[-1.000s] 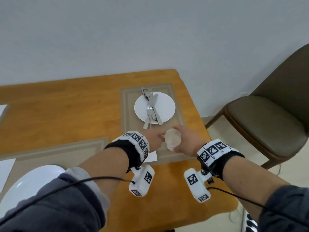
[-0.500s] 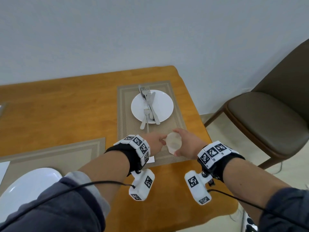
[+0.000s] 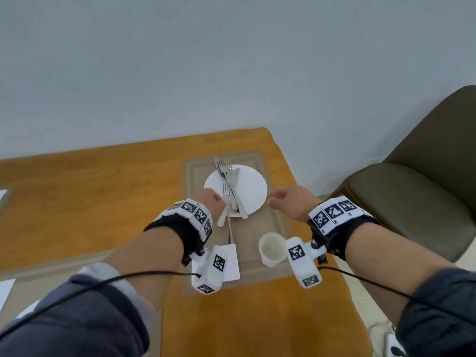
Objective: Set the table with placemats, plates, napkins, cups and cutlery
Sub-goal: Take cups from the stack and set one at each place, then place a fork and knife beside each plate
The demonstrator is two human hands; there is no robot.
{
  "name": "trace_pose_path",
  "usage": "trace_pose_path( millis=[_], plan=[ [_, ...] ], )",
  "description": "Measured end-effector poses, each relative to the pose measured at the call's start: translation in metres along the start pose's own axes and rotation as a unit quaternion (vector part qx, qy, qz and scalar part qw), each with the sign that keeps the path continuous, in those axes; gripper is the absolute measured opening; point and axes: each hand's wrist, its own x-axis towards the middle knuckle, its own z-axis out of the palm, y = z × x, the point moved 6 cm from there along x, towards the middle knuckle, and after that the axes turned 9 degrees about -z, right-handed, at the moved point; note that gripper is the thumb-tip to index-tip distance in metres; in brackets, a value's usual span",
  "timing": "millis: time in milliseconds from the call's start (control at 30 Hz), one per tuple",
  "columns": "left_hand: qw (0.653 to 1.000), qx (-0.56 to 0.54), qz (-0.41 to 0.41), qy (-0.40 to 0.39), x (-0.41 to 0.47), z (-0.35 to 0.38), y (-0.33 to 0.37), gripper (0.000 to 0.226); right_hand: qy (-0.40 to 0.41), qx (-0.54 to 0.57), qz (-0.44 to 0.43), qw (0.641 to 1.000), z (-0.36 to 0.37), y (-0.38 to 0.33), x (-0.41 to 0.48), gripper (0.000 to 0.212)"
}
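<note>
a: how's the light?
b: soft, even, fairly bright; no hard shadows, only dim shade on the table [image 3: 231,325] at 6 o'clock.
a: sharpness?
b: soft and compressed all over. the sleeve [image 3: 77,328] at 7 o'clock smears, and the chair [image 3: 412,202] at 3 o'clock bows from the wide lens.

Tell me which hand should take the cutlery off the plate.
Left, probably: the left hand sits at the cutlery handles by the near rim of the plate; the right hand hovers open beside it, apart from them.

cutlery [image 3: 233,191] on plate [image 3: 251,188] | plate on placemat [image 3: 247,235] | cup [image 3: 271,249] right of napkin [image 3: 231,261] | both before plate
</note>
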Motion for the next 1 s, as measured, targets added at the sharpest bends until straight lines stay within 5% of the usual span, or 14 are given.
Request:
trace_pose_path(
  millis=[133, 333, 433, 733, 1000],
  plan=[
    [0.999, 0.031, -0.025, -0.008, 0.001, 0.002, -0.006, 0.041, -0.006, 0.006, 0.024, 1.000, 0.001, -0.004, 0.005, 0.048],
    [0.997, 0.040, -0.053, -0.044, 0.002, 0.015, -0.015, 0.014, -0.038, 0.046, 0.050, 0.997, 0.022, -0.005, 0.010, 0.043],
    [0.996, 0.049, -0.050, -0.049, 0.002, 0.024, -0.014, 0.052, -0.041, 0.110, 0.062, 0.991, 0.031, -0.001, 0.015, 0.031],
    [0.997, 0.000, -0.038, -0.062, -0.013, 0.044, 0.005, 0.071, -0.041, 0.120, 0.052, 0.991, 0.038, -0.007, 0.022, 0.005],
    [0.998, 0.011, -0.003, -0.062, -0.023, 0.029, 0.022, 0.039, -0.028, 0.100, 0.037, 0.994, 0.026, -0.024, 0.008, 0.018]
  ],
)
